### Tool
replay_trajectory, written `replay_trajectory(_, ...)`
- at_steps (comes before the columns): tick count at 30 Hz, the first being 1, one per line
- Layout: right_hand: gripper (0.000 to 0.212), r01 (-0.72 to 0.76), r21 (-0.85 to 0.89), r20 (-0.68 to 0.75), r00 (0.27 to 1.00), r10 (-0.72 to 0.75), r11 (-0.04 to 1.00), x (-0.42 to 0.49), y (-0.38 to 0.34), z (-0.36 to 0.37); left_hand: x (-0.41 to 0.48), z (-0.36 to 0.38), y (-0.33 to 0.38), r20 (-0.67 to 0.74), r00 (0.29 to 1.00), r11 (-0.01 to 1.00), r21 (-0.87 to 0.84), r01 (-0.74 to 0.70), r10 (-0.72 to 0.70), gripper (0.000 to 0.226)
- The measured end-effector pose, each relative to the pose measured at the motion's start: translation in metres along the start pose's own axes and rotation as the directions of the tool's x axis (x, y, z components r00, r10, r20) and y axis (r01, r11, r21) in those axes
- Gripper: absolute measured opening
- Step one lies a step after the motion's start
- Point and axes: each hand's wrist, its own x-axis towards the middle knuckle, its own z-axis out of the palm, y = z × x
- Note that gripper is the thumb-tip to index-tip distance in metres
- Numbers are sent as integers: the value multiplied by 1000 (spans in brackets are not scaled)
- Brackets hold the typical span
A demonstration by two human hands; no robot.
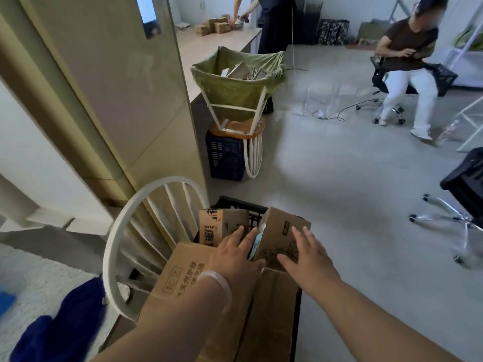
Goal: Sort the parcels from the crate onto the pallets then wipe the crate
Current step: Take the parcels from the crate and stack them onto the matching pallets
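Parcel: tilted cardboard box [283, 232], lower centre, standing in the black crate [236, 205].
Hands: left hand [236, 253] and right hand [305, 254] spread flat around it, gripping nothing.
Handling: looks stiff, probably light; I'd clamp opposite sides.

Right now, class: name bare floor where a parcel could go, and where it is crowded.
Free: grey floor right of the crate, up to the office chair's base. Crowded: the crate, packed with boxes; the white chair hugs its left.
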Motion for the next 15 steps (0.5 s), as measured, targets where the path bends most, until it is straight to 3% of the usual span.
replay_trajectory(6,90,-254,166,79,967,244,953,40,16,15,68,8,0,120,993,999,-38,-13,18,77)
replay_trajectory(13,88,-475,390,205,880,428,789,78,35,45,117,29,2,276,961,996,-81,41,-17,83)
replay_trajectory(15,79,-524,448,257,851,458,724,82,34,46,121,32,3,332,943,993,-104,50,-13,86)
